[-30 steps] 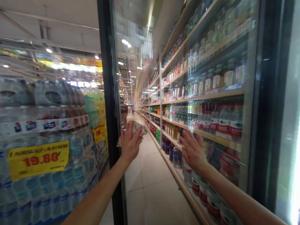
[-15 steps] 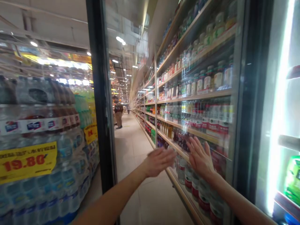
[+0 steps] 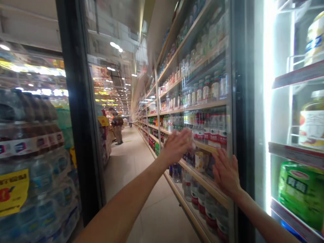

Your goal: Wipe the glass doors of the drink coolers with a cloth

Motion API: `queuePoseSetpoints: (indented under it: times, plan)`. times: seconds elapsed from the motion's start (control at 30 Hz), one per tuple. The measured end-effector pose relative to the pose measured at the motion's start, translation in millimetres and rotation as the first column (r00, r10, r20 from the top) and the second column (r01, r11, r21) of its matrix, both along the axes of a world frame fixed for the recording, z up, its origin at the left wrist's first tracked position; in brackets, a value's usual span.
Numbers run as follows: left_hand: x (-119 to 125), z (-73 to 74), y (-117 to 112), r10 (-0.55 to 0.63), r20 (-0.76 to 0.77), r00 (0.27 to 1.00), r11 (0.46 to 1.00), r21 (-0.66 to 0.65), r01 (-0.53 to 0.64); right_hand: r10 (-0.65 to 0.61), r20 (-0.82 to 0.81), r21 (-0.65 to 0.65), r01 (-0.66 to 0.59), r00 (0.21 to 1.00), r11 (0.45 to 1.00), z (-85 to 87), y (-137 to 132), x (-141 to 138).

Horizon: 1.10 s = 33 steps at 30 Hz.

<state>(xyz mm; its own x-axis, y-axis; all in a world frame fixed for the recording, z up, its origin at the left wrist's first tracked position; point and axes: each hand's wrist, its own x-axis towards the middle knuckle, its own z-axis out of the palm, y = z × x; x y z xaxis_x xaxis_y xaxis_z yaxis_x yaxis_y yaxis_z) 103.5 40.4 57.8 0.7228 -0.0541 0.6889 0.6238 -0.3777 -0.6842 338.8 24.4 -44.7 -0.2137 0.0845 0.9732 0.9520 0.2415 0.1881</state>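
A glass door with a dark frame (image 3: 75, 111) stands open in front of me, and shelves of bottles show through or in its pane. My left hand (image 3: 178, 146) is raised at the middle of the pane, fingers stretched out and smeared by motion. A pale patch shows at its fingertips; I cannot tell what it is. Lower and to the right, my right hand (image 3: 225, 172) has its fingers spread, close to the pane near the door's right edge. Whether either palm touches the glass I cannot tell. I see nothing gripped in the right hand.
On the right is a lit cooler with shelves holding a green package (image 3: 302, 194) and a labelled bottle (image 3: 312, 123). Shrink-wrapped bottles (image 3: 37, 175) are stacked at the left beside a yellow price sign (image 3: 14, 192). A person (image 3: 117, 126) stands farther down the aisle.
The view has swung right, bringing more of the cooler in. My left hand has moved up against the pane's background. My right hand stays low with its fingers spread.
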Motion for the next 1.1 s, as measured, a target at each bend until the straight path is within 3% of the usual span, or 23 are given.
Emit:
queuePoseSetpoints:
  times: [0.07,0.13,0.2,0.23,0.27,0.37,0.43,0.5,0.57,0.63,0.73,0.8,0.97,1.0,1.1]
  plan:
    - [9.4,1.4,1.2,0.057,0.116,0.992,0.998,-0.029,-0.054,-0.024,-0.026,0.004,0.024,0.999,1.000,-1.4,0.0,9.7]
    - [19.8,-6.0,3.0,-0.014,-0.084,0.996,1.000,-0.027,0.012,-0.039,-0.032,-0.016,0.039,0.999,0.999,-2.6,-1.3,17.7]
    - [32.8,-10.3,6.7,-0.121,-0.339,0.933,0.993,-0.036,0.116,-0.050,-0.029,-0.032,0.049,0.998,0.998,-2.8,-3.1,24.6]
    - [40.7,-7.5,9.2,-0.145,-0.370,0.918,0.989,-0.042,0.139,-0.057,-0.035,-0.033,0.056,0.998,0.998,-2.6,-3.9,27.8]
    - [49.6,-1.2,11.6,-0.141,-0.320,0.937,0.990,-0.047,0.133,-0.064,-0.047,-0.032,0.063,0.997,0.998,-2.2,-4.6,31.0]
    - [78.7,23.4,16.6,-0.028,0.095,0.995,0.997,-0.075,0.035,-0.086,-0.097,-0.025,0.084,0.992,0.996,-1.2,-5.5,41.1]
    - [95.6,23.5,17.0,0.004,0.169,0.986,0.995,-0.103,0.013,-0.093,-0.114,-0.031,0.090,0.989,0.995,-1.4,-6.1,48.4]
    - [108.5,5.8,17.0,-0.064,-0.073,0.995,0.992,-0.115,0.055,-0.095,-0.110,-0.038,0.092,0.989,0.995,-1.8,-7.3,56.1]
    - [118.5,-14.0,18.2,-0.150,-0.343,0.927,0.984,-0.139,0.108,-0.103,-0.113,-0.054,0.097,0.988,0.994,-2.3,-8.6,63.4]
    - [127.4,-18.4,20.4,-0.174,-0.389,0.904,0.981,-0.145,0.127,-0.108,-0.139,-0.066,0.099,0.984,0.993,-3.1,-9.1,69.2]
    - [138.8,3.3,22.5,-0.107,-0.116,0.987,0.987,-0.130,0.092,-0.111,-0.181,-0.069,0.100,0.977,0.993,-7.0,-8.1,73.3]
    - [143.0,17.1,22.8,-0.077,-0.008,0.997,0.989,-0.128,0.076,-0.113,-0.181,-0.079,0.100,0.977,0.992,-11.1,-6.8,73.4]
    - [136.1,30.5,25.0,-0.175,-0.393,0.903,0.978,-0.171,0.116,-0.096,-0.196,-0.081,0.082,0.976,0.993,-12.5,-3.8,69.4]
    - [132.4,37.3,25.4,-0.162,-0.355,0.921,0.979,-0.174,0.105,-0.088,-0.208,-0.069,0.075,0.974,0.995,-9.7,-2.9,67.5]
    - [117.0,61.4,24.3,-0.070,0.000,0.998,0.988,-0.139,0.069,-0.056,-0.233,-0.024,0.052,0.971,0.998,3.1,1.7,57.7]
